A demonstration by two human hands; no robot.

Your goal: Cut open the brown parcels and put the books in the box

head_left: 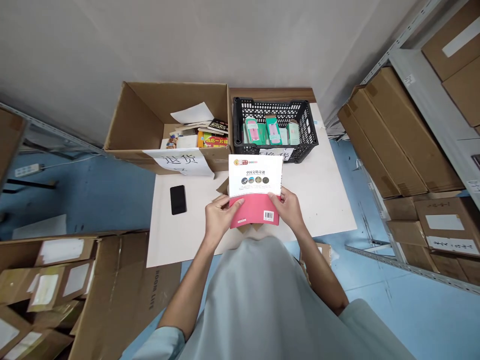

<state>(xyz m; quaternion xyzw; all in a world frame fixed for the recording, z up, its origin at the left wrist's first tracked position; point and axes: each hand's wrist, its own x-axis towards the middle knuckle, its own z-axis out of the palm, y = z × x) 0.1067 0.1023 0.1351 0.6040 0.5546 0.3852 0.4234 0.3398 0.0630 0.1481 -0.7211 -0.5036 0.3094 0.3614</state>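
I hold a book (255,187) with a white and pink back cover and a barcode above the white table (326,190). My left hand (219,217) grips its lower left edge, thumb on the cover. My right hand (290,207) grips its lower right edge near the barcode. Under the book lies a piece of brown cardboard packaging (223,187), mostly hidden.
A black phone (178,199) lies on the table to the left. At the back, an open cardboard box (150,115) holds books and a black plastic crate (273,127) holds green packets. Cardboard boxes (56,290) fill the lower left; shelves with boxes (408,135) stand right.
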